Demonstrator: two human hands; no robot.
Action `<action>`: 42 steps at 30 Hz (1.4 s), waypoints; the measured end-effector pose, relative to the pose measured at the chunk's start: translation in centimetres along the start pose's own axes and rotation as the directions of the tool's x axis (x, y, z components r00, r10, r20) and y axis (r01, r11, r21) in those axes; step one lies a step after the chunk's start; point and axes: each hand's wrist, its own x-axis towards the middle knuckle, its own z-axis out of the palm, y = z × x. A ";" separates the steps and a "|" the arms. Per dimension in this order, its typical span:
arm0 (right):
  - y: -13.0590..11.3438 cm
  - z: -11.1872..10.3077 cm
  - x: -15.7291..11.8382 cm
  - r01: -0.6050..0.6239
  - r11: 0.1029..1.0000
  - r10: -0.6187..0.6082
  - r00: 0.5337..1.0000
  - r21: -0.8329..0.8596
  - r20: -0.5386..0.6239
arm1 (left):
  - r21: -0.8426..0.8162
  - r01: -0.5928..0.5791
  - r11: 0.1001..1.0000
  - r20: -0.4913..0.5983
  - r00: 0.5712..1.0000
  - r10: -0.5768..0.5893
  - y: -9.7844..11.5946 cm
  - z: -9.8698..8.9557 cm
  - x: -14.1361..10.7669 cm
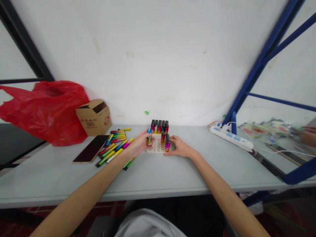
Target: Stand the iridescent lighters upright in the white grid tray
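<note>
A white tray point(156, 150) with rows of round holes stands in the middle of the table. Colourful lighters with black tops point(160, 127) fill its back rows upright, and a few more lighters point(167, 144) stand along its right side. My left hand point(141, 143) is closed on a shiny blue and gold lighter point(148, 137), held upright at the tray's left edge. My right hand point(182, 147) grips the tray's right side, thumb near the front corner and fingers farther back beside the lighters. Left of the tray lies a loose pile of lighters point(115, 147), partly behind my left forearm.
A dark phone point(91, 149) lies left of the pile. Behind it stand an open cardboard box point(94, 119) and a red plastic bag point(46, 112). A white power strip point(230, 136) with cables lies at the right, by a blue frame point(256, 72). Another person's hand point(308, 135) shows beyond it.
</note>
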 end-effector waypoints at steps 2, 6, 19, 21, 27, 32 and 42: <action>0.0 0.0 0.0 0.000 1.000 0.000 1.000 -0.005 0.003 | 0.013 0.021 1.000 0.032 0.999 -0.021 -0.4 -0.1 0.2; 0.1 0.0 0.0 0.005 1.000 -0.005 1.000 -0.003 0.003 | 0.105 0.035 0.994 0.021 0.999 -0.038 -1.2 -0.5 0.8; 0.2 0.1 0.0 0.004 1.000 -0.004 1.000 -0.007 0.005 | 0.341 -0.004 0.940 -0.189 0.979 0.073 -1.8 0.2 0.6; 0.2 0.1 0.0 -0.001 1.000 0.001 1.000 -0.002 0.002 | 0.349 -0.014 0.937 -0.194 0.977 0.086 -1.8 0.2 0.6; -0.1 0.0 0.0 -0.006 1.000 0.006 1.000 0.006 0.006 | 0.377 -0.060 0.924 -0.108 0.988 0.108 -1.7 0.3 0.5; -0.2 -0.1 0.0 0.007 1.000 -0.007 1.000 0.010 0.003 | 0.411 -0.086 0.907 -0.067 0.990 0.125 -2.1 0.2 0.7; 0.1 0.1 0.0 0.005 1.000 -0.005 1.000 -0.014 -0.002 | 0.337 -0.074 0.939 -0.150 0.980 0.131 -2.4 0.0 1.0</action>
